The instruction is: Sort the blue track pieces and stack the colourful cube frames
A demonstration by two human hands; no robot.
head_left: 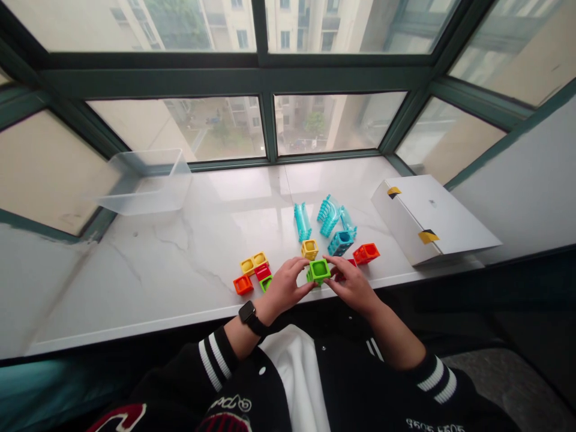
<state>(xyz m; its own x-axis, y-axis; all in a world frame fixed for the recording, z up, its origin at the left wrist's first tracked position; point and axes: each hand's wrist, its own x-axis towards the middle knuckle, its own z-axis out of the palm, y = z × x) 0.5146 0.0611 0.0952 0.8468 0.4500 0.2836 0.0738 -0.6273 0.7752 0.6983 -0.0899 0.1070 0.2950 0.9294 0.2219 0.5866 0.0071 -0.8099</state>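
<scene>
A bright green toy block (pixel 319 270) with a square hollow in its top is between my two hands near the sill's front edge. My left hand (pixel 288 281) grips its left side with thumb and fingers. From the other side, my right hand (pixel 351 285) pinches it, partly covering a red block (pixel 350 264) behind. Just beyond the green block sits a yellow block (pixel 309 249). Left of my left hand is a cluster of yellow blocks (pixel 254 263), a red block (pixel 262 272), an orange block (pixel 243 285) and another green block (pixel 266 283), partly hidden.
Farther back lie translucent blue track pieces, one straight (pixel 302 222) and one curved (pixel 329 215), near a blue block (pixel 341 242). An orange-red block (pixel 366 253) is at right. A transparent plastic bin (pixel 148 201) stands far left, a white box (pixel 438 219) far right. Windows border the marble sill (pixel 180 264).
</scene>
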